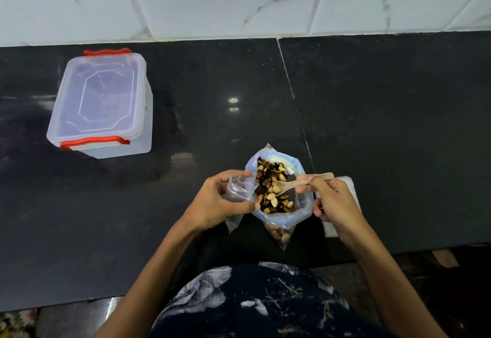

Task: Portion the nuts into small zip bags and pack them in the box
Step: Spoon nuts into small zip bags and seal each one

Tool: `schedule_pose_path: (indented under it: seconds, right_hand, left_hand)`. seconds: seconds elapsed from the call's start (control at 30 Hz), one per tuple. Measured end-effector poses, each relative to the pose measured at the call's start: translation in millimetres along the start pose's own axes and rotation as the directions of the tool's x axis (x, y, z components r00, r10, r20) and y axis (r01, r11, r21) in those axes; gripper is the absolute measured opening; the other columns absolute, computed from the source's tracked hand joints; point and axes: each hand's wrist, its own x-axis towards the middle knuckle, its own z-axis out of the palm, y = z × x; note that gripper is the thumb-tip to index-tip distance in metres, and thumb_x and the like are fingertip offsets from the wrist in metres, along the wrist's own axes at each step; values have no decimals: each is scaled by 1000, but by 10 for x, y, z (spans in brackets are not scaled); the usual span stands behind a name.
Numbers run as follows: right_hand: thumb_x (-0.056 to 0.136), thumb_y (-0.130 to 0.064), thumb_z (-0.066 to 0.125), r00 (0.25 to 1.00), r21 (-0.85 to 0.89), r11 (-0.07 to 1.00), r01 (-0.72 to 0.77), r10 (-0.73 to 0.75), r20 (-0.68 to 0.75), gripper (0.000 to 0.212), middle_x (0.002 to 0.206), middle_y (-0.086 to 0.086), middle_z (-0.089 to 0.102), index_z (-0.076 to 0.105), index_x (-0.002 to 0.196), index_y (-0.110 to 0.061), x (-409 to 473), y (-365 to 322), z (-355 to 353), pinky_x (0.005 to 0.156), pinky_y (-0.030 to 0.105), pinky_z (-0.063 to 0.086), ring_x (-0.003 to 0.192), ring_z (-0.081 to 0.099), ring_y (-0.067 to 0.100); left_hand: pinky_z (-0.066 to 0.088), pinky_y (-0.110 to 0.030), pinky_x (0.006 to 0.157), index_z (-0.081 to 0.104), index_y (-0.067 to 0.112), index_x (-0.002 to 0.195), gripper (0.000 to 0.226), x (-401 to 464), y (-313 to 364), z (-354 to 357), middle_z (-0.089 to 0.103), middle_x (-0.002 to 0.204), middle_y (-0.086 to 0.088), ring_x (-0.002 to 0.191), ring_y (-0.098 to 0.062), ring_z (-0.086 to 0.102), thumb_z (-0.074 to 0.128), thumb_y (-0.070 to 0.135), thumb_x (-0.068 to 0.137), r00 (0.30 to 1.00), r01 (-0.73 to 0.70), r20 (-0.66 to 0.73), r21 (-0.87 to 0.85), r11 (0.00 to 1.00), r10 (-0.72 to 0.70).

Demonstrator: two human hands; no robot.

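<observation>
- Standing at a dark polished counter (372, 125), a person works over a large open bag of nuts (277, 191) set near the counter's front edge; its rolled-down mouth faces up and mixed pale and dark nuts (268, 189) fill it.
- Left hand (220, 199): fingers curled round a small clear zip bag (237, 189), thumb and forefinger pinching its top at the left rim of the big bag. Whether the small bag holds anything cannot be told.
- Right hand (332, 199): thumb and fingers pinching the handle of a wooden spoon (303, 182); the spoon's bowl sits down among the nuts, the handle slanting up to the right.
- Under the right hand, a flat white item (350, 183) lies on the counter, mostly hidden; what it is cannot be told.
- Clear plastic box (101, 104) with red latch handles stands well apart at the far left of the counter, lid on.
- Behind the counter, a white marbled tile wall (239, 0).
- Person's dark floral garment (252, 300) shows at the bottom of the view.
</observation>
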Motion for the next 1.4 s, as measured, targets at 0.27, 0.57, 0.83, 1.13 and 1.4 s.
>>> schedule_pose_path:
  seconds: [0.27,0.57,0.83,1.13,1.4]
  right_hand:
    - [96,-18,45,999,161,986,-46,49,-13,25,75,-3,70,69,94,-11,-19,59,-150,32,13,21,37,36,4]
    - [98,-21,42,994,235,966,106,-95,-58,28,66,-7,65,69,92,-16,-399,-335,-282,31,13,22,35,35,4]
    - [96,-19,43,884,-37,884,467,-467,-3,25,71,-7,67,67,89,-17,-708,-581,73,39,16,35,37,43,5]
    - [90,-40,40,651,-481,541,690,-755,84,30,80,-17,68,67,101,-31,-838,-477,263,56,13,46,67,60,3]
    - [96,-25,45,847,-338,845,414,-494,-198,24,71,-17,67,67,87,-22,-213,-185,-113,47,19,41,41,52,8]
  left_hand:
    - [48,-9,79,57,31,115,68,-150,129,-57,65,106,16,96,6,62,88,10,58,969,-149,-158,236,960,189]
    - [48,-14,89,52,22,131,85,-219,273,73,64,113,10,106,0,60,91,16,55,952,-237,-129,259,936,277]
    - [45,-8,82,55,17,127,77,-226,372,178,67,108,11,99,3,62,89,9,58,943,-265,-139,230,937,301]
    - [52,-21,87,56,20,126,76,-216,301,137,68,109,5,99,-6,65,89,11,59,936,-250,-190,226,941,295]
    - [51,-19,90,51,22,129,77,-175,179,4,65,109,8,98,-1,63,87,11,62,950,-182,-210,230,956,232]
